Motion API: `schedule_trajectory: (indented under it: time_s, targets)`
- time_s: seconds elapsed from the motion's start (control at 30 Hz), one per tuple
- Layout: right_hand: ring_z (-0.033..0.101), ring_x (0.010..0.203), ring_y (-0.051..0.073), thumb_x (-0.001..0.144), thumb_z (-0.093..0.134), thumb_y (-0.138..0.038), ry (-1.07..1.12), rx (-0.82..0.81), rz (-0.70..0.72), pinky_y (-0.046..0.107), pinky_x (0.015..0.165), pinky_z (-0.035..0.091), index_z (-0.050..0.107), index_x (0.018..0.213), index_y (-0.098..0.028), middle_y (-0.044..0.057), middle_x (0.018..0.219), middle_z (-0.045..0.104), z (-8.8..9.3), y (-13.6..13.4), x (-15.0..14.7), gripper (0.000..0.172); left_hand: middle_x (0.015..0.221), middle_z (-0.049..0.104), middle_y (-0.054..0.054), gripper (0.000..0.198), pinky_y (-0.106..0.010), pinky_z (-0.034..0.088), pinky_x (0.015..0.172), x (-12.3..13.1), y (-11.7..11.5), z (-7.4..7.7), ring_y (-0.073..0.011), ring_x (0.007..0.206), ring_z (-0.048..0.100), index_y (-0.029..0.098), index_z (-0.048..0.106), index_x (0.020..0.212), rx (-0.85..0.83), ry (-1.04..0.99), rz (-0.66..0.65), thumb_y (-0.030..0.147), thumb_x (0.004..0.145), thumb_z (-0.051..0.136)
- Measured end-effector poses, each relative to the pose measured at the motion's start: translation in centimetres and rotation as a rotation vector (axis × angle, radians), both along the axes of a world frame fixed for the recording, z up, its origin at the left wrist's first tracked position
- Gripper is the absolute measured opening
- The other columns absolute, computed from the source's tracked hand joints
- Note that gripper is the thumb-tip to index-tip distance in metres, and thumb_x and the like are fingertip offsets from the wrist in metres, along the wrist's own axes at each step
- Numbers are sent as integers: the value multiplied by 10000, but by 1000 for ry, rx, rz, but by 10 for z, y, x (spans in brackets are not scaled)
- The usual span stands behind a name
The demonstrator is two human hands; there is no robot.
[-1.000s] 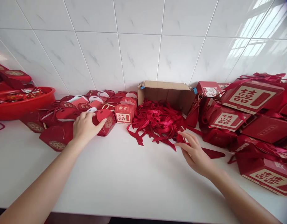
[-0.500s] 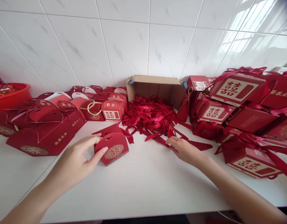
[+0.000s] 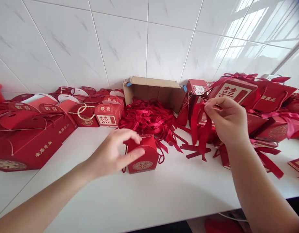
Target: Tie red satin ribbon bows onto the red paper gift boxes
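In the head view a small red gift box (image 3: 143,159) stands upright on the white counter, with a gold medallion on its front and twisted red cords at its sides. My left hand (image 3: 112,152) is at its upper left, thumb and fingers apart before the top flap; whether the fingertips touch it is hard to see. Raised to the right, my right hand (image 3: 228,119) pinches a red ribbon (image 3: 204,139) that hangs down in loops. A heap of loose red ribbons (image 3: 151,118) spills from a cardboard box (image 3: 154,80) behind the gift box.
Several red gift boxes (image 3: 108,113) are grouped at the left, one with a gold ring handle. Stacked at the right are ribboned boxes (image 3: 236,90). Flat red strips (image 3: 195,150) lie below the held ribbon. A white tiled wall (image 3: 120,42) rises behind the counter (image 3: 139,197).
My right hand has lifted a ribbon from the heap's edge, up and rightward. The small gift box has turned its front toward me and sits further right, and my left hand's fingers have spread.
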State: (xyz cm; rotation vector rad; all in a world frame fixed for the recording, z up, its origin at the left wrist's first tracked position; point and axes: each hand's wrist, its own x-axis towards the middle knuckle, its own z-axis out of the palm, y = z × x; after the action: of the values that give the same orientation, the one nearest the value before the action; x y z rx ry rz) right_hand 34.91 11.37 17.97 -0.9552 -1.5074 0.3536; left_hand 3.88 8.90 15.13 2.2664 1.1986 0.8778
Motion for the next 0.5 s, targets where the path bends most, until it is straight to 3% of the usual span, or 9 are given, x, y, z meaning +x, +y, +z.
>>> schedule_trajectory:
  time_s: [0.1,0.17,0.23,0.3,0.4,0.5]
  targets:
    - [542,520,99,833,636,-198,-11,14,152,253,468,430,584,766,-212,5,762,580,22,-1,-29,86,1136,660,-38,336,-344,444,948,22,16,30,-252,1109,567,232,629,1015,-104,-265,42,514,862,532]
    - [507,476,70,841,627,-202,-37,-2,251,226,416,397,584,777,-200,10,805,592,29,-2,-50,77,1197,633,-38,400,-354,419,994,33,24,45,-239,1163,539,249,587,1147,-229,-406,-96,530,868,527]
    - [463,435,46,852,621,-230,-52,-34,306,204,367,356,588,795,-196,15,842,607,31,-2,-67,75,1087,665,-56,448,-384,436,975,38,27,55,-242,1101,576,224,569,1174,-393,-496,-256,548,868,518]
    - [425,415,35,855,624,-252,-53,-73,333,194,333,323,593,801,-194,20,860,617,29,-2,-76,84,840,665,-38,411,-383,490,867,34,28,60,-236,931,631,202,593,1098,-515,-526,-318,531,856,545]
    - [391,411,34,841,642,-249,-50,-111,359,192,305,269,601,794,-191,27,842,621,24,-1,-78,85,655,569,9,237,-300,492,668,19,26,63,-182,710,601,209,627,850,-495,-438,-213,440,803,644]
    - [384,418,43,830,656,-236,-43,-120,390,194,303,248,604,790,-194,26,804,621,22,1,-76,78,736,596,-8,235,-290,484,654,11,23,63,-179,736,585,202,623,735,-393,-389,-77,426,805,639]
